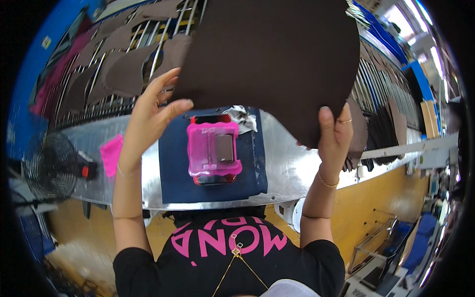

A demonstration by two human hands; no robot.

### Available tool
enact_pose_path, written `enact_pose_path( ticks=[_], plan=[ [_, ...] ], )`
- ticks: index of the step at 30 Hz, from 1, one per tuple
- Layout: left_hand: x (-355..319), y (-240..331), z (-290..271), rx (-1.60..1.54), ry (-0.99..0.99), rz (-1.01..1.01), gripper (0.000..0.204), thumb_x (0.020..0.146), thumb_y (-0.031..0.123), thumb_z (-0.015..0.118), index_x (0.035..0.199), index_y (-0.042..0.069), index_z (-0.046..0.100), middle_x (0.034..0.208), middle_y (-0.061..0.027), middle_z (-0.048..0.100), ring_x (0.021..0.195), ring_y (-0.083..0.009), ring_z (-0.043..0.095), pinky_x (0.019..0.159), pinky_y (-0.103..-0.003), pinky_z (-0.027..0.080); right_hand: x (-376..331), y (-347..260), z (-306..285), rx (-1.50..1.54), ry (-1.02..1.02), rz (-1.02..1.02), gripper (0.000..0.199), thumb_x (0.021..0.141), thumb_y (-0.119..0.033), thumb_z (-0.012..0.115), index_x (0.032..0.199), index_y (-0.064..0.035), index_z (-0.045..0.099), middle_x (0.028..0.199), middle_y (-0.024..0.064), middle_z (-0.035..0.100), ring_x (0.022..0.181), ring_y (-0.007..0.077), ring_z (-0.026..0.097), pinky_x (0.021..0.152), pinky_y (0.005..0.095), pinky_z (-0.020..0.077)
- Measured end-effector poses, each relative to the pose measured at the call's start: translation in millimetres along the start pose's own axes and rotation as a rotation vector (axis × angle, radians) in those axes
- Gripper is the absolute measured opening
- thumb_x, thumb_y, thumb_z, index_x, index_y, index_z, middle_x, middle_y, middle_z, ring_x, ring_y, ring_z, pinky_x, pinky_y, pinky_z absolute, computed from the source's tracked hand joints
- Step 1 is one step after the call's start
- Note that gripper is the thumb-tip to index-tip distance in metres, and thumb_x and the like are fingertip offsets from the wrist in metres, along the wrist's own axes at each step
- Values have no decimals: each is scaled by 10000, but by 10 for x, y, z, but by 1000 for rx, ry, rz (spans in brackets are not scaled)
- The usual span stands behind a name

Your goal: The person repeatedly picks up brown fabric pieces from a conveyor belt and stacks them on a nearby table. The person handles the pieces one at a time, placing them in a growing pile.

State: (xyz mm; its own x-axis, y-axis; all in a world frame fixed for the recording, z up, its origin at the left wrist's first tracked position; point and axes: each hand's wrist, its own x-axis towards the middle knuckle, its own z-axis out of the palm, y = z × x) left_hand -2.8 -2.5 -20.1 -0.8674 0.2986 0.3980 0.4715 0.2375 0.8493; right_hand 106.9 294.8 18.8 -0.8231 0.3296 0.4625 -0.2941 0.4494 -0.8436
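A large dark brown fabric panel (pixel 272 54) is raised in front of me, its curved lower edge hanging above the table. My left hand (pixel 156 106) is at its lower left corner, with the thumb over the corner and the fingers at the side edge. My right hand (pixel 334 128) grips the lower right corner, thumb on the near face and fingers mostly hidden behind. Below the panel, a small pink-framed device (pixel 200 148) with red-and-black parts sits on a dark blue mat (pixel 178 185). A brownish square (pixel 225 147) shows within the frame.
Metal bar racks (pixel 163 42) with brown cut pieces stand behind the table (pixel 292 175). A black fan (pixel 52 166) and a pink cloth (pixel 112 153) are at left. More brown pieces (pixel 386 123) hang at right. Crumpled silvery material (pixel 243 119) lies beside the device.
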Motion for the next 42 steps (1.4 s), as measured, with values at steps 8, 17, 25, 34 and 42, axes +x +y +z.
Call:
enact_pose_path(
  ticks=[8,17,25,34,42],
  plan=[
    [-370,273,-1160,52,185,-78,181,848,94,672,987,-18,638,818,-58,673,587,-101,640,461,-190,475,-255,161,725,100,-468,-66,344,803,-74,706,1096,7,545,838,152,688,751,243,688,627,300,514],
    [-646,230,-1163,207,52,-270,97,839,36,649,903,-32,623,694,-25,606,514,-62,557,450,-209,406,-358,394,705,-147,-459,-339,79,754,-52,725,822,-29,692,740,124,664,604,293,624,552,320,475],
    [-394,105,-246,386,-297,78,93,780,5,661,857,-32,625,695,-93,534,533,-181,562,488,-286,436,-837,975,-145,-348,-343,-85,144,755,16,719,896,-12,703,829,62,699,751,152,642,691,264,482],
    [-128,281,583,449,-571,350,140,754,172,711,854,83,673,826,-36,540,615,-229,584,540,-331,476,-647,793,-1237,-121,100,168,97,860,-72,669,894,6,621,666,-38,536,592,44,399,536,183,330],
    [66,424,352,336,-269,152,295,821,264,679,1039,67,648,851,-76,555,680,-236,599,604,-317,483,494,1700,-926,3,3,347,362,896,-107,609,1183,103,543,1031,109,633,925,132,576,828,246,452]
  ],
)
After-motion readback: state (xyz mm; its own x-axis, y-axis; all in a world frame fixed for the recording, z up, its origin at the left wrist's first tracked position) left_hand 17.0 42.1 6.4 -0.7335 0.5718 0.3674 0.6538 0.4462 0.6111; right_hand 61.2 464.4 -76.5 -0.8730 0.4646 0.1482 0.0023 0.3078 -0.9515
